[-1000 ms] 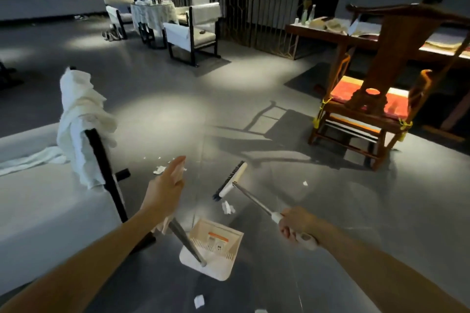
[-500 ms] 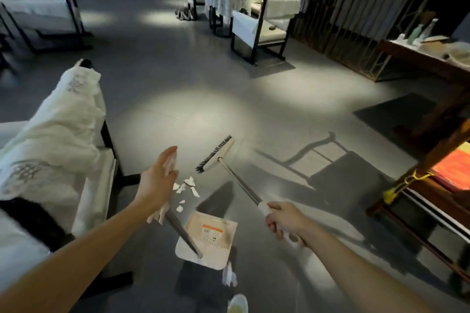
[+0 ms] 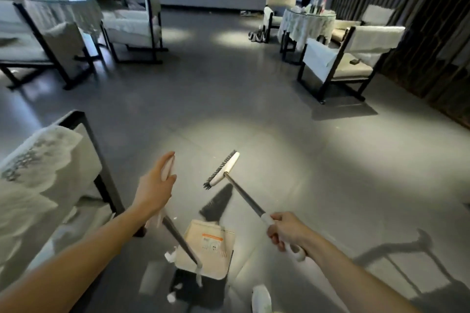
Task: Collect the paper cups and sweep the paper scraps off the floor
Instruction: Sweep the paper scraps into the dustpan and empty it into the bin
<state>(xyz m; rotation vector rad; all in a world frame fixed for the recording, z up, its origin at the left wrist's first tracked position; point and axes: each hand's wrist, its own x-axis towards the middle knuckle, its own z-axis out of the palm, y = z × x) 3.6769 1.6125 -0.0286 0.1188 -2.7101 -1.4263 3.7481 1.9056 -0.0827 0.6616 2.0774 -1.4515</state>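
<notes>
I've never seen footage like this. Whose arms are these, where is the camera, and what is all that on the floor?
No machine here: these are a person's two bare arms, filmed by one wide-angle camera worn on the head, looking forward and down. The left hand grips the long handle of a dustpan. The right hand grips a broom, its brush head raised. White paper scraps lie on the grey floor beside the dustpan. A blurred white thing at the bottom edge may be a paper cup.
</notes>
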